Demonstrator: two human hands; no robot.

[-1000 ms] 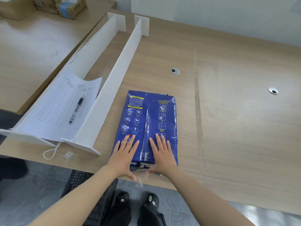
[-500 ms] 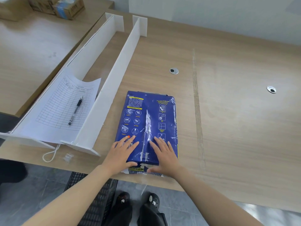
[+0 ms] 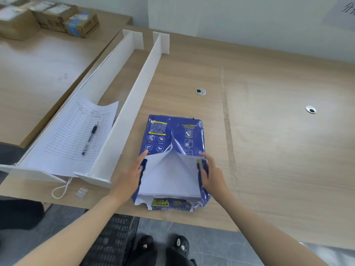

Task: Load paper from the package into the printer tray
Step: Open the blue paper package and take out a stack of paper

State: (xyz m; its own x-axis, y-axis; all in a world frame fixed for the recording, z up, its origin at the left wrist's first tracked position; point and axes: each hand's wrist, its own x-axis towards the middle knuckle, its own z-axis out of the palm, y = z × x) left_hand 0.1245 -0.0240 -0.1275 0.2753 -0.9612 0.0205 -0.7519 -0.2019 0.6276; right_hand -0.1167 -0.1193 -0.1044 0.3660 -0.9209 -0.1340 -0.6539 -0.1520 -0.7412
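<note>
A blue paper package (image 3: 178, 131) lies flat near the front edge of the wooden desk (image 3: 278, 150). Its wrapper is split along the middle seam at the near end, and a stack of white paper (image 3: 169, 177) shows through the gap. My left hand (image 3: 128, 175) grips the left wrapper flap and holds it outward. My right hand (image 3: 211, 173) grips the right flap the same way. A torn end flap hangs at the desk edge. No printer or printer tray is in view.
A long white divider frame (image 3: 132, 104) stands left of the package, holding a printed form (image 3: 76, 135) and a pen (image 3: 90, 138). Cardboard boxes (image 3: 48, 18) sit at the far left. Two cable grommets (image 3: 200, 91) are set in the desk. A black crate (image 3: 113, 240) stands below.
Both hands lay flat on the closed wrapper; now they have pulled its seam apart to the sides, exposing the white paper inside.
</note>
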